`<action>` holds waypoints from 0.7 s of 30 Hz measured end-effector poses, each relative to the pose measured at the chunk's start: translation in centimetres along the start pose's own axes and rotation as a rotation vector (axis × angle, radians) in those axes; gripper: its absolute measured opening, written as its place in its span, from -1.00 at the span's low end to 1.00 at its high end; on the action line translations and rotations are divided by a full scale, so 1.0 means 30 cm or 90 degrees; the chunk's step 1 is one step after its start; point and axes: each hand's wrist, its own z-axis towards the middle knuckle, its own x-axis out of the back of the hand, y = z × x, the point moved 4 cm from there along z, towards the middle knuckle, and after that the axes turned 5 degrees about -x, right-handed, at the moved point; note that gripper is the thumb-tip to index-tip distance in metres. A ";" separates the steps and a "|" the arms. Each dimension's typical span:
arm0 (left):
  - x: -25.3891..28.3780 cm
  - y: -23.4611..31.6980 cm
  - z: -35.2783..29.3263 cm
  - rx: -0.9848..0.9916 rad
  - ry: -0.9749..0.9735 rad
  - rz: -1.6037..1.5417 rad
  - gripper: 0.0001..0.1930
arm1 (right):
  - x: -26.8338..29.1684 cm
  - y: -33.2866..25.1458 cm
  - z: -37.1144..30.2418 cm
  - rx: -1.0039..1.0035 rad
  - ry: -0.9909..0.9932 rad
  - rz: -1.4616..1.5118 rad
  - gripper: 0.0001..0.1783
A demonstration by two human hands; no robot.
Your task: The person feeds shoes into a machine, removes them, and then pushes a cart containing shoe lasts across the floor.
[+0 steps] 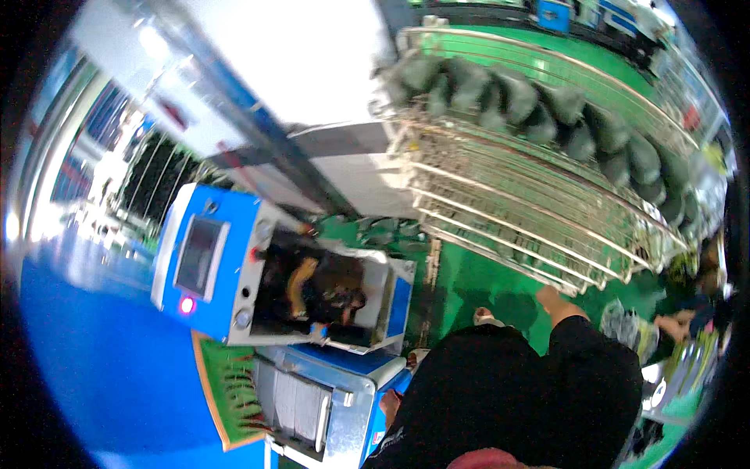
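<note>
My right hand (553, 303) reaches to the lower near bar of a pale metal wire rack (508, 223). Blur hides whether its fingers touch the bar. A row of dark grey-green, curved pieces (539, 105), like shoe uppers, stands along the top of that rack. Down at my left side, my left hand (390, 405) shows only in part, next to the blue and silver lower cabinet (351, 406) of a machine. Its fingers cannot be made out. I see nothing held in either hand.
A blue machine (223, 258) with a dark screen and an open, dark inner chamber stands at left. Below it lies a green board with an orange edge (205, 383). A white panel (305, 62) rises behind. At right, another person's hand (673, 324) is near plastic-wrapped things (625, 324).
</note>
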 end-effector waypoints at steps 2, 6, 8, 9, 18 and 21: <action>0.029 0.057 0.114 0.130 -0.058 -0.472 -0.77 | 0.059 0.195 -0.047 -0.187 0.031 0.227 -0.78; 0.263 0.379 0.435 0.058 0.086 -0.282 -0.78 | 0.168 0.400 -0.112 -0.401 0.319 0.703 -0.76; 0.453 0.557 0.513 -0.131 0.117 -0.198 -0.73 | 0.468 0.244 -0.208 -0.268 0.391 0.732 -0.69; 0.571 0.709 0.552 -0.187 0.109 -0.232 -0.70 | 0.628 0.206 -0.353 -0.207 0.473 0.774 -0.70; 1.436 1.940 0.610 -0.707 0.417 -0.279 -0.66 | 1.194 0.412 -0.902 -0.162 1.089 0.365 -0.55; 1.583 2.148 0.554 -0.826 0.542 -0.237 -0.63 | 1.184 0.477 -0.833 -0.283 0.941 0.271 -0.48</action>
